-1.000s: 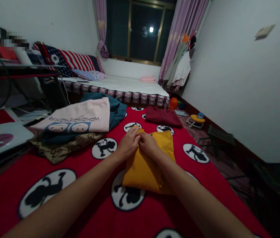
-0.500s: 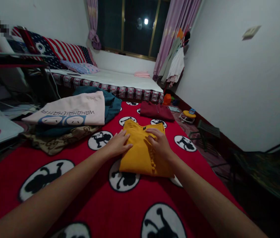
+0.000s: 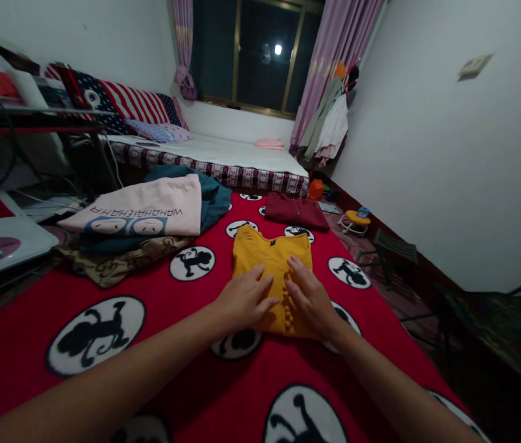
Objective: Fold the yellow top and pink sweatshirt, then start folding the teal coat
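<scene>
**Yellow top [image 3: 269,261] lay folded on the red blanket [image 3: 223,400]**

The blanket spread widest beneath you, its near edge out of your view. Along its left edge lay a loose heap: a teal garment [image 3: 216,200], a pale printed shirt [image 3: 168,197] and a brown patterned cloth [image 3: 117,264]. A maroon garment [image 3: 294,210] lay folded at the far right corner.

Your yellow top sat between them, nearer the blanket's right edge than its left, neckline toward the far edge. Smoothing seemed the step in hand. Done well, it probably called for light, flat strokes from the middle outward, with the lower corners kept square and the front not dragged askew.

Your left hand [image 3: 244,298] was palm down over the top's lower left part, fingers a little spread, thumb held apart toward the middle. Your right hand [image 3: 309,295] covered the right side, fingers extended and slightly parted. Neither pinched anything that showed; how hard they pressed, you could not have told from here.

Between them ran the small yellow buttons [image 3: 288,320], which likely wanted a gentle touch.
</scene>
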Available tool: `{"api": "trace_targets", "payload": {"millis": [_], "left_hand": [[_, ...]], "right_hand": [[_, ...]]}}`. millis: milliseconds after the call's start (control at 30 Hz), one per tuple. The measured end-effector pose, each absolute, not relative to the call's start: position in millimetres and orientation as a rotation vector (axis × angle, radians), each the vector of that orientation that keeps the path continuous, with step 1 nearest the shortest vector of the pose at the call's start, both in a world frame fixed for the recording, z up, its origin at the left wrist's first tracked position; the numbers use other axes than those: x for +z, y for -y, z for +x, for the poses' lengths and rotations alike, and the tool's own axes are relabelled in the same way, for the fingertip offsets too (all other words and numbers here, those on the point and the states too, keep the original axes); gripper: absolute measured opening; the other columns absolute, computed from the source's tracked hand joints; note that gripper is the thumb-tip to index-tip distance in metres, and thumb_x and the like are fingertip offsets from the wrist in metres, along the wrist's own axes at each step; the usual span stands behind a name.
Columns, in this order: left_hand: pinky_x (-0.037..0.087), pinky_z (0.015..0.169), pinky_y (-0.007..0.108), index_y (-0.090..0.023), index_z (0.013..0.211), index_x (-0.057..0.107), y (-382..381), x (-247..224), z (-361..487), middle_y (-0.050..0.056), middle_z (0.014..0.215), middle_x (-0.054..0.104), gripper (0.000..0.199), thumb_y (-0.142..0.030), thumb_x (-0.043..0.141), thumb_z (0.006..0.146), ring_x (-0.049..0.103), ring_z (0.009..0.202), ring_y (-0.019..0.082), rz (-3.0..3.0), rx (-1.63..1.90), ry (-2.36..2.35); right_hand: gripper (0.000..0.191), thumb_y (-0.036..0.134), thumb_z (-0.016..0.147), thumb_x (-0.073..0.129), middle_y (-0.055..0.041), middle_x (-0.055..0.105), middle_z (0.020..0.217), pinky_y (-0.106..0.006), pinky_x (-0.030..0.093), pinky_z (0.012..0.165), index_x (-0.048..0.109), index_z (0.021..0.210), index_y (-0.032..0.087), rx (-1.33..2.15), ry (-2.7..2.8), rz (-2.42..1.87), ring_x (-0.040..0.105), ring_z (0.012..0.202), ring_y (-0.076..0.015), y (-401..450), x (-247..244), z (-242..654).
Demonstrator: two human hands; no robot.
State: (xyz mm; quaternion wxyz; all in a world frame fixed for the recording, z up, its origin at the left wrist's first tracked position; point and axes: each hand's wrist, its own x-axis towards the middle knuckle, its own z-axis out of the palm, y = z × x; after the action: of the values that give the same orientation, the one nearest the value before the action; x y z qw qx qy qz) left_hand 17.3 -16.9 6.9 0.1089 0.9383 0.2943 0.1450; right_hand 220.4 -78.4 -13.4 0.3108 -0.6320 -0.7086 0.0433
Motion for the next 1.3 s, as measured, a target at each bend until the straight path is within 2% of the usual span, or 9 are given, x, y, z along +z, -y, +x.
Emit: {"api": "trace_targets", "payload": {"millis": [167,267,400,500,600,733,933,1067,1300], "left_hand": [[0.012,0.116,0.049,-0.014,0.145,0.034,-32.8,-0.5,44.6,0.014,0.155,0.023,0.066,-0.055,0.032,0.093,0.016,0.144,0.028,2.735,0.469,-0.962],[0.010,0.116,0.050,-0.013,0.145,0.035,-51.2,-12.2,45.1,0.014,0.155,0.023,0.068,-0.057,0.030,0.093,0.016,0.144,0.027,2.686,0.347,-0.954],[0.027,0.112,0.043,-0.015,0.127,0.056,-49.7,-5.2,18.0,0.015,0.148,0.038,0.048,-0.044,0.044,0.090,0.032,0.138,0.028,2.663,0.445,-0.997],[0.042,0.099,0.037,-0.019,0.109,0.066,-35.5,7.2,-8.6,0.011,0.124,0.061,0.031,-0.031,0.050,0.085,0.056,0.115,0.026,2.557,0.618,-1.232],[0.048,0.083,0.032,-0.019,0.109,0.065,-21.4,15.5,-22.6,0.008,0.096,0.072,0.032,-0.036,0.051,0.085,0.066,0.092,0.024,2.352,0.603,-1.417],[0.047,0.070,0.030,-0.017,0.107,0.062,-13.9,17.6,-20.7,0.008,0.087,0.071,0.039,-0.046,0.055,0.082,0.067,0.083,0.025,2.265,0.453,-1.475],[0.045,0.067,0.031,-0.019,0.111,0.056,-12.6,14.8,-17.3,0.007,0.089,0.070,0.040,-0.046,0.054,0.081,0.067,0.084,0.026,2.242,0.399,-1.482],[0.047,0.071,0.034,-0.017,0.119,0.051,-4.9,7.8,-13.8,0.007,0.087,0.068,0.050,-0.043,0.059,0.077,0.065,0.088,0.028,2.167,0.472,-1.463],[0.042,0.100,0.037,-0.018,0.128,0.045,41.2,1.9,4.5,0.013,0.124,0.053,0.051,-0.023,0.058,0.079,0.053,0.114,0.024,2.142,0.880,-1.157]], "right_hand": [[0.050,0.036,0.096,0.034,-0.0123,0.032,0.152,-0.055,0.021,0.112,0.038,0.143,0.019,0.014,1.900,-1.897,0.022,0.143,-0.0235,35.6,-18.8,243.1],[0.049,0.037,0.096,0.033,-0.0118,0.033,0.152,-0.056,0.025,0.110,0.041,0.141,0.018,0.057,1.963,-1.974,0.026,0.141,-0.0247,31.8,-25.6,249.6],[0.037,0.031,0.091,0.044,-0.0108,0.053,0.135,-0.040,0.036,0.105,0.059,0.122,0.017,-0.111,1.809,-1.951,0.049,0.124,-0.0224,62.4,-17.7,251.4],[0.032,0.027,0.088,0.047,-0.0086,0.064,0.116,-0.032,0.046,0.088,0.062,0.114,0.018,-0.168,1.636,-2.045,0.060,0.103,-0.0205,89.7,-8.2,252.3],[0.034,0.032,0.086,0.052,-0.0055,0.068,0.108,-0.031,0.046,0.074,0.061,0.116,0.020,-0.071,1.546,-2.222,0.064,0.088,-0.0205,99.9,0.5,253.3],[0.037,0.037,0.083,0.055,-0.0054,0.071,0.101,-0.030,0.044,0.071,0.063,0.116,0.021,0.064,1.431,-2.371,0.065,0.088,-0.0220,88.8,11.3,251.6],[0.042,0.042,0.080,0.057,-0.0104,0.071,0.102,-0.031,0.044,0.073,0.064,0.113,0.017,0.185,1.332,-2.411,0.065,0.097,-0.0256,74.0,6.2,248.5],[0.050,0.040,0.074,0.063,-0.0099,0.070,0.097,-0.029,0.045,0.066,0.059,0.118,0.016,0.241,1.306,-2.301,0.067,0.087,-0.0236,70.7,-6.2,250.3],[0.051,0.040,0.078,0.060,-0.0118,0.070,0.096,-0.029,0.050,0.069,0.058,0.119,0.011,0.383,1.201,-2.065,0.067,0.085,-0.0222,57.6,0.4,245.4]]}}
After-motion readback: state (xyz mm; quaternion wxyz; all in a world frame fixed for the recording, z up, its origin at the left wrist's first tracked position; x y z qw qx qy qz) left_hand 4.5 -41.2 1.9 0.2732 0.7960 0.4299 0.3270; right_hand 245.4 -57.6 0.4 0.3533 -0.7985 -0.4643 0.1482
